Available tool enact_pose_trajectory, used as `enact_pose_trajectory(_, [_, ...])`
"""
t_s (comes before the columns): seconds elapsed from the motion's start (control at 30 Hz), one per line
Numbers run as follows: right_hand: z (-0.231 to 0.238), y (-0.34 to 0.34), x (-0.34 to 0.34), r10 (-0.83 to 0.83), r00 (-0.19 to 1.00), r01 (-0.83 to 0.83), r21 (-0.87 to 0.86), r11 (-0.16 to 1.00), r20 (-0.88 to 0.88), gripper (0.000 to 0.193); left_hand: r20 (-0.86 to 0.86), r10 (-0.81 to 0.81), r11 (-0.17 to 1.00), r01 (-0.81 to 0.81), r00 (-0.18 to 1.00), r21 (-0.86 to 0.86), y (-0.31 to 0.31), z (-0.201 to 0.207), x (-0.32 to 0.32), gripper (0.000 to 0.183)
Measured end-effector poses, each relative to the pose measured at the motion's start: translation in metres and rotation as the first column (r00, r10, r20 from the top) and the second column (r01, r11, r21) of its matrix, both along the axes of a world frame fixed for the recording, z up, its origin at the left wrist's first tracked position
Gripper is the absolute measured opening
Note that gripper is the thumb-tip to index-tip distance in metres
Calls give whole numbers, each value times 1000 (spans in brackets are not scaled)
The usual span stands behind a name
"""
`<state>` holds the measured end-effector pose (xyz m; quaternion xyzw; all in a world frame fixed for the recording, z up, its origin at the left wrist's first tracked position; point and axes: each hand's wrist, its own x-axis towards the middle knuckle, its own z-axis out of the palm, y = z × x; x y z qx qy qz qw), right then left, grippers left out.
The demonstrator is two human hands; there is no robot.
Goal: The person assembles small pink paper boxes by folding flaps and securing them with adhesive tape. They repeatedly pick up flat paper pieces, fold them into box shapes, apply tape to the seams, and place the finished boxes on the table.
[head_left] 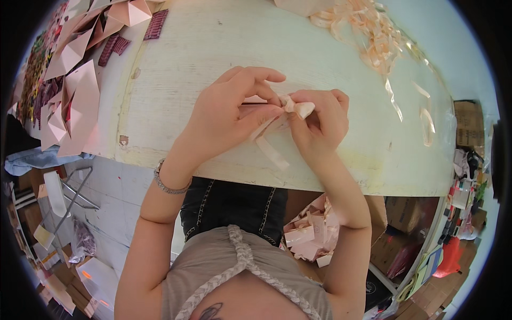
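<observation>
A pale peach satin ribbon (302,109) is looped into a bow between my two hands, over the near middle of the table. One loose tail hangs down toward the table's front edge. My left hand (234,104) pinches the ribbon at its knot with thumb and forefinger, the other fingers curled above. Closed on the bow's right side, my right hand (322,117) grips it between thumb and fingers. Behind my left fingers a pink piece (255,101) shows in part; my hand hides most of it.
A tangled heap of peach ribbons (368,32) lies at the far right of the pale table (176,53). Folded pink card pieces (80,106) and small dark red patterned packets (156,24) lie at the left. Below the table stands a carton of pink boxes (314,232).
</observation>
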<state>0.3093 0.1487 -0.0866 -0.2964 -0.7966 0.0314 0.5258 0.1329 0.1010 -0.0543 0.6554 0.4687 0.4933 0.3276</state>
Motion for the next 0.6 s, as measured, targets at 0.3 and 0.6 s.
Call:
enact_pose_trajectory(0.3, [5,-1,7,26,1000,-25,-212,977,0,17,4,40,999,-40,999,13,12,-12,0,11])
enact_pose_trajectory(0.6, [20,-21,12,-53,951,-161,-637,754,-304,7,-16,197,940,-185,980,286,4,-19,0,8])
